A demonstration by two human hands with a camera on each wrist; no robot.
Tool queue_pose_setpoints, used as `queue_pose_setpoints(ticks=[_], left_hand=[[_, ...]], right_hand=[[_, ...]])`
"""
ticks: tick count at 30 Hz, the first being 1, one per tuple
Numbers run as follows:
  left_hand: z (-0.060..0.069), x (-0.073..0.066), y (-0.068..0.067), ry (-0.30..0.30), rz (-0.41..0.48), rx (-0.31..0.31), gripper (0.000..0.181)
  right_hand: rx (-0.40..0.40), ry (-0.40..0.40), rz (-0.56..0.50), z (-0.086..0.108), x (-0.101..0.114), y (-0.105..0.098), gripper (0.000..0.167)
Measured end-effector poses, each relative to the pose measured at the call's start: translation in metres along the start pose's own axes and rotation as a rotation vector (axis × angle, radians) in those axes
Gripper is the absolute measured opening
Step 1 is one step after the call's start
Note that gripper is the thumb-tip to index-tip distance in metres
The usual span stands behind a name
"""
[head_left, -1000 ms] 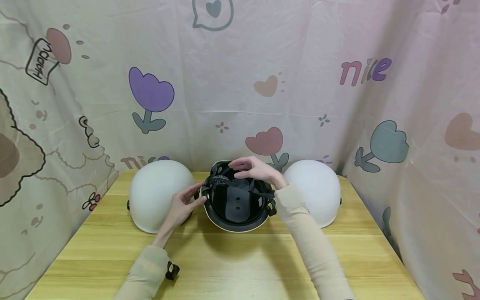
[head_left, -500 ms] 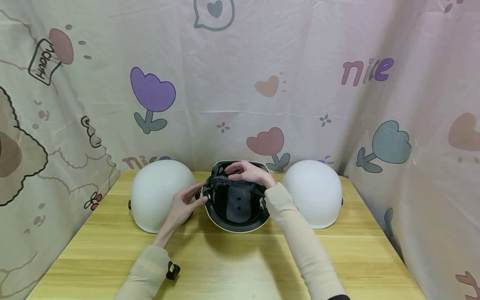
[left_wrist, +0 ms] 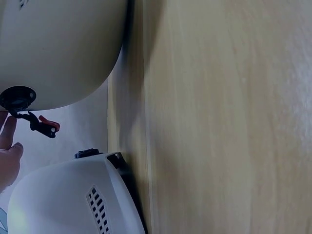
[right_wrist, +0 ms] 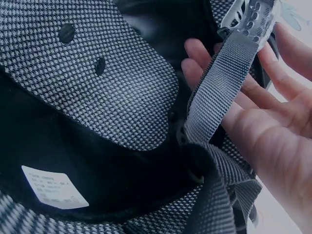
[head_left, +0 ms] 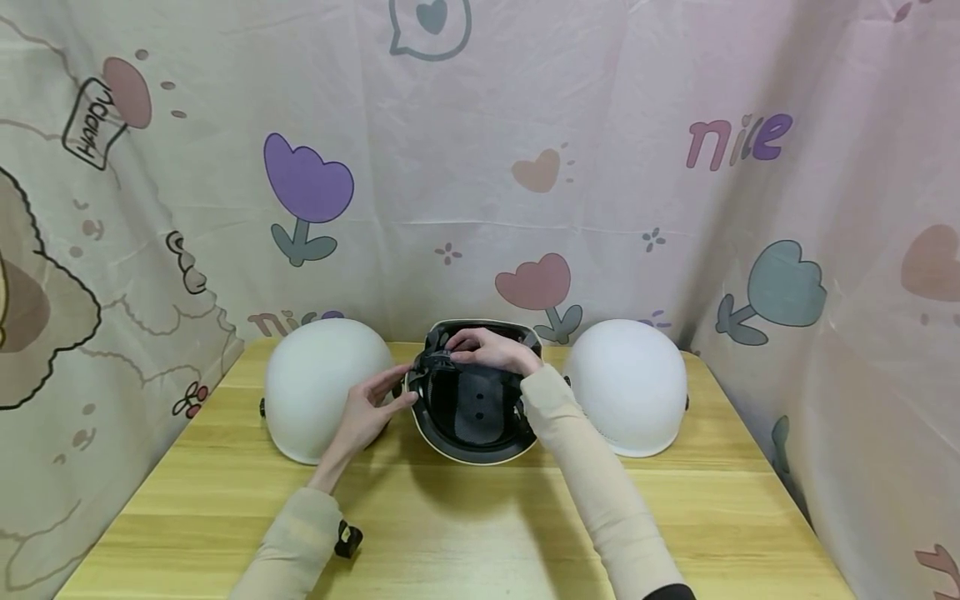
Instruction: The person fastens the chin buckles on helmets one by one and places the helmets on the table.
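Note:
An upturned helmet (head_left: 480, 454) with a black lining faces me in the middle of the table. My left hand (head_left: 365, 410) rests its fingertips against the helmet's left rim, fingers fairly straight; in the left wrist view those fingers (left_wrist: 7, 134) lie beside a black side knob (left_wrist: 17, 98) with a small red-tabbed clip. My right hand (head_left: 491, 348) is inside the helmet's upper part. Its fingers pass behind a grey webbing chin strap (right_wrist: 222, 80), curled around it, close to the strap's buckle (right_wrist: 253, 19). The thumb's contact with the buckle cannot be made out clearly.
A white helmet (head_left: 322, 392) stands close on the left, and another white helmet (head_left: 630, 387) on the right. All stand near the back edge of the wooden table (head_left: 480, 542). A patterned curtain (head_left: 450, 167) hangs behind.
My right hand has moved left and slightly down, from above the helmet's opening to the chin strap. My left hand has stayed at the rim.

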State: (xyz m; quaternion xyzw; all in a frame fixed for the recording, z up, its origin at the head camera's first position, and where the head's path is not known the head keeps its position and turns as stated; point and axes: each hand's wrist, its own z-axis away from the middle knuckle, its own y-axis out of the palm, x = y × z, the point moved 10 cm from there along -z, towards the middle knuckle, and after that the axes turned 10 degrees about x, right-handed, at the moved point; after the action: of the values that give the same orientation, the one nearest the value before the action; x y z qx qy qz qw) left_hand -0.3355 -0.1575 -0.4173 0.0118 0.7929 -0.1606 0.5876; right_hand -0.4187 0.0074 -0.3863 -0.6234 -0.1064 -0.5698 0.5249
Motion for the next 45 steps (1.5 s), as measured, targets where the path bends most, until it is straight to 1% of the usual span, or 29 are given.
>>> queue_pose_setpoints(ticks=[5, 7, 13, 20, 27, 30, 33, 35, 37, 42, 45], left_hand=[[0.0, 0.0, 0.001, -0.003, 0.002, 0.005, 0.052], [0.0, 0.001, 0.001, -0.003, 0.002, 0.006, 0.052], [0.001, 0.001, 0.0, -0.001, 0.007, -0.001, 0.051], [0.0, 0.0, 0.0, 0.008, 0.012, -0.008, 0.051], [0.0, -0.001, 0.0, 0.015, 0.026, -0.013, 0.051], [0.0, -0.001, 0.0, 0.014, 0.025, -0.012, 0.051], [0.001, -0.002, 0.001, 0.012, 0.02, -0.006, 0.052], [0.001, -0.002, 0.001, 0.011, 0.019, -0.005, 0.052], [0.001, -0.002, 0.001, 0.009, 0.021, -0.004, 0.052], [0.001, -0.001, 0.0, 0.005, 0.017, -0.008, 0.052], [0.001, -0.001, 0.0, 0.008, 0.018, -0.01, 0.052]], right_hand=[[0.011, 0.035, -0.002, -0.002, -0.005, 0.001, 0.034], [0.018, 0.037, -0.002, -0.002, -0.004, 0.001, 0.034], [0.027, 0.007, -0.079, 0.002, 0.002, 0.001, 0.032], [-0.012, -0.013, -0.106, 0.011, 0.005, -0.005, 0.033], [-0.03, -0.024, -0.192, 0.019, 0.006, -0.009, 0.03], [-0.039, 0.0, -0.259, 0.025, 0.004, -0.009, 0.029], [-0.036, 0.004, -0.357, 0.03, 0.003, -0.008, 0.032], [-0.029, -0.014, -0.402, 0.034, 0.003, -0.007, 0.035], [-0.022, -0.042, -0.415, 0.038, 0.005, -0.007, 0.039], [-0.06, -0.095, -0.39, 0.049, 0.009, -0.011, 0.044], [-0.066, -0.109, -0.426, 0.056, 0.01, -0.011, 0.05]])
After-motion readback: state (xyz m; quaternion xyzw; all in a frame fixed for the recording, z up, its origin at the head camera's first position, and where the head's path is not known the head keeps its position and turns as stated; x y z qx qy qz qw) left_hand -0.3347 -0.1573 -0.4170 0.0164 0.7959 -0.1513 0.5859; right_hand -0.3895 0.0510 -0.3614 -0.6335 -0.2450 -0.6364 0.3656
